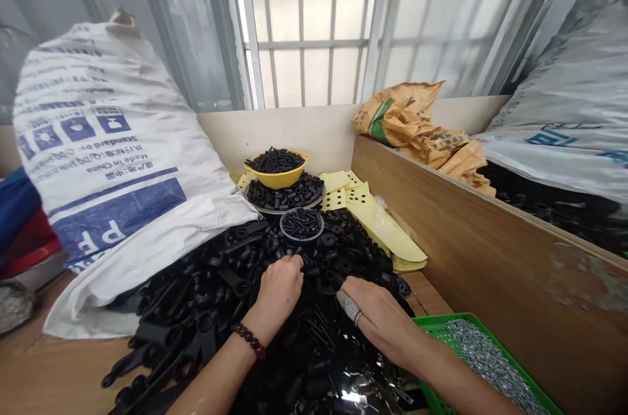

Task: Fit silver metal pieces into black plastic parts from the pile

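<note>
A large heap of black plastic parts [230,264] lies in front of me, with tubes, discs and long handle-like pieces in it. My left hand [280,284], with a beaded bracelet on its wrist, is closed over the middle of the heap. Its fingertips point away from me, and what they grip is hidden. To the right, my right hand [375,313] is curled low over the heap's edge, one finger wrapped in grey tape. Its fingertips are also out of sight. Just beyond the left hand sits a small clear bowl [321,230] of black screw-like pieces.
Behind stand a yellow basket [277,180] and a round tray [265,210] of black parts. Yellow cards [387,232] lie right of them. A green tray [422,321] holds metal pieces beside a wooden board [471,258]. A white sack [118,107] leans at left.
</note>
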`<state>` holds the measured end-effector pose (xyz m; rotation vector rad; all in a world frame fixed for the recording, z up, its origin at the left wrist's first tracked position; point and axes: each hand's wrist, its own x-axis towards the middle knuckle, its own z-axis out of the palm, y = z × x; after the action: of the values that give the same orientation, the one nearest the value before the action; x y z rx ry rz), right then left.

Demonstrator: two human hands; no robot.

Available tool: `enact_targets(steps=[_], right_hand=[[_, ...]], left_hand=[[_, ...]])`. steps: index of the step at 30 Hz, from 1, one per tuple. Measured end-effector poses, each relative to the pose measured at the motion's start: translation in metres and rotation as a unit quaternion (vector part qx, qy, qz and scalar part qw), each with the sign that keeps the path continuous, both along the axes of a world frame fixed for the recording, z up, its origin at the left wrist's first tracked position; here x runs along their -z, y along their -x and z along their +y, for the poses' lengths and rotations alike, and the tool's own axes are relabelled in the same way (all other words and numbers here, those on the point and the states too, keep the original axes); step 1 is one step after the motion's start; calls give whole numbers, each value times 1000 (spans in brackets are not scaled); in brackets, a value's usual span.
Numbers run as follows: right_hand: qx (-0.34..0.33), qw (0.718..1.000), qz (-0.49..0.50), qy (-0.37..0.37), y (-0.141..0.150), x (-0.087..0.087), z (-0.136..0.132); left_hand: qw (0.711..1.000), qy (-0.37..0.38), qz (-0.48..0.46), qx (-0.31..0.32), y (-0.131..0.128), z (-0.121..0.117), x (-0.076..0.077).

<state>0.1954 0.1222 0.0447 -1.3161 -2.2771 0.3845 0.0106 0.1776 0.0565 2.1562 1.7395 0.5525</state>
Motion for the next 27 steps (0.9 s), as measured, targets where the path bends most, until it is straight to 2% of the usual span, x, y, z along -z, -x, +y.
enact_targets(steps=[4,9,10,14,20,27], right_hand=[[7,999,32,-3,-3,-8,-1],[-19,998,46,-25,-4,-24,-10],[-24,998,42,-31,-4,-26,-13],[-41,998,15,-49,-4,-29,-23],[-70,994,-11,-80,-4,-24,-38],[-96,990,11,-107,-2,-4,-50]], left_hand=[[995,13,-99,-5,15,0,-3],[964,91,-246,33,22,-30,-13],[952,108,-283,36,21,-38,-14],[868,182,-462,28,14,-59,-20],[835,205,-504,81,2,-75,-18],[793,283,-539,24,-9,-94,1]])
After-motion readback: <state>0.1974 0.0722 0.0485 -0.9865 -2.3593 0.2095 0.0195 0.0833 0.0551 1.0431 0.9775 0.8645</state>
